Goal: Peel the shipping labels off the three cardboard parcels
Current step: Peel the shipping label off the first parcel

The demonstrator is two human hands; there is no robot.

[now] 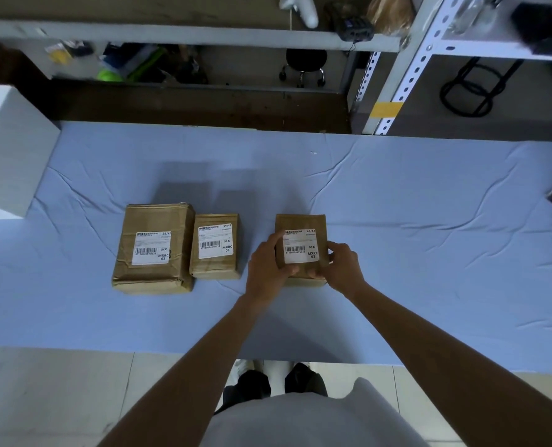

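3 cardboard parcels on the blue table cover, all labels still on, so 0 of 3 peeled.

Landmark: the middle parcel. Touching or just beside its left side sits the big parcel, label flat and whole, marked 38/42. The middle parcel's own label reads 39/42, also flat, no lifted corner seen. Neither of these 2 is being touched.

To the right of the middle parcel, a clear gap away, is the small parcel, and that is where both hands are. The left hand is clamped on its left edge, thumb along the near edge, a finger up by the top-left corner of its label. The right hand is closed on the right side and near-right corner of the same parcel. Parcel looks a bit raised or tipped toward the person, cannot tell if it is fully off the cover. That label, 40/42, still lies flat with all 4 corners down.

Step in hand, as I read it: steadying parcel 1 of 3, peel not yet started.

Next move probably calls for 1 hand to hold the box still while a fingernail of the other lifts a label corner, likely the top-left one already under a finger, then a slow low pull so the paper does not tear. Wrapping looks papery and creased, surface may rip along with it.

Farther right of everything, a dark object at the frame edge, too blurred to name.
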